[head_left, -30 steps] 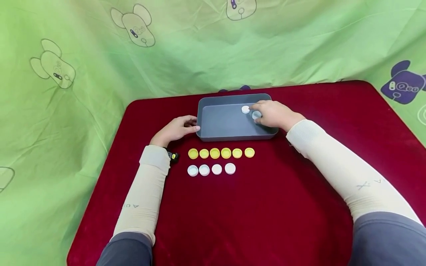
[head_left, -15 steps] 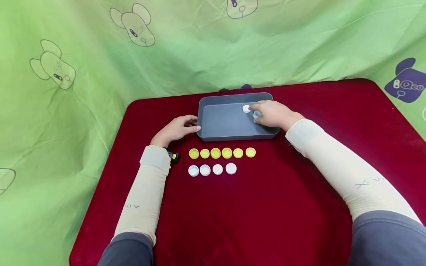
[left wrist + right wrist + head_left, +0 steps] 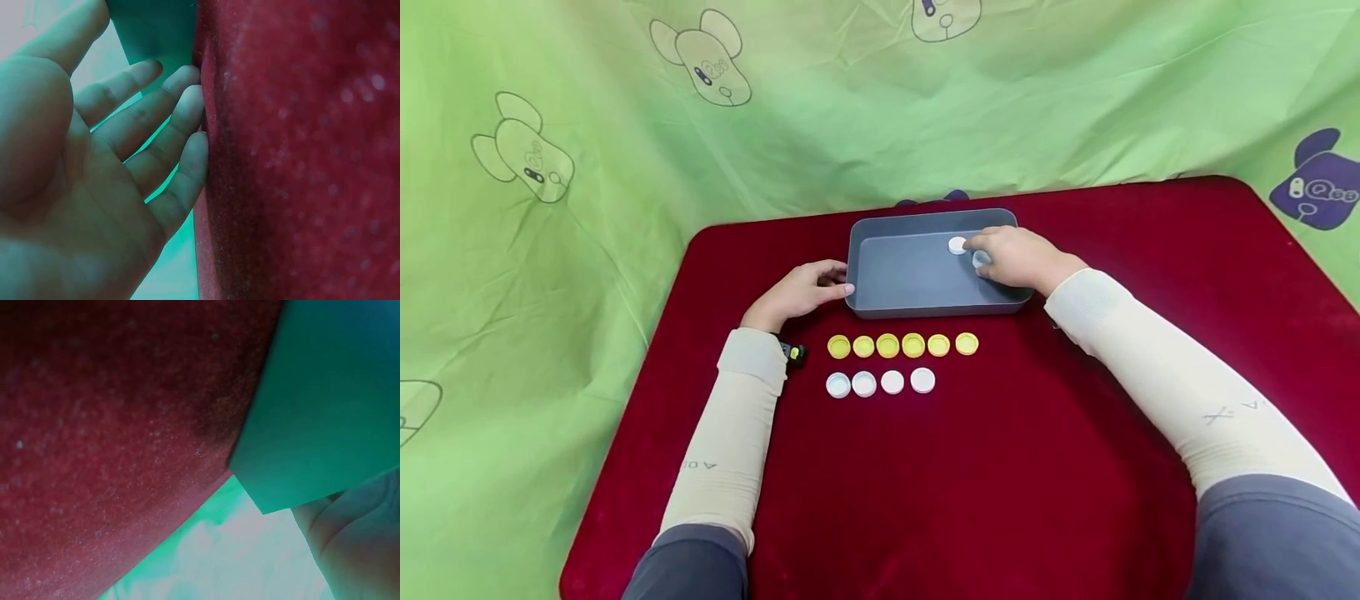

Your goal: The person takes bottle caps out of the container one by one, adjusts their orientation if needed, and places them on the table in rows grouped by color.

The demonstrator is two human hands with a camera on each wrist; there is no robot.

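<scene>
A grey rectangular tray [image 3: 917, 275] stands near the table's back edge. My left hand [image 3: 801, 292] is at its left end, thumb tip against the rim. In the left wrist view, the fingers [image 3: 169, 137] are loosely bent, with nothing inside the palm. Over the tray's right end is my right hand [image 3: 1015, 257], its index fingertip at a white bottle cap [image 3: 957, 245]. A second, paler bottle cap [image 3: 981, 260] shows between index finger and thumb; I cannot tell whether it is pinched. The right wrist view shows mostly the tray's outer wall [image 3: 319, 419].
In front of the tray runs a row of several yellow bottle caps [image 3: 887, 346]. Closer to me, several white bottle caps [image 3: 892, 382] form a second row. A red cloth [image 3: 1000, 483] covers the table, and a green printed curtain [image 3: 820, 108] hangs behind it.
The whole head view shifts slightly. Both hands, the tray and the caps keep their places relative to one another.
</scene>
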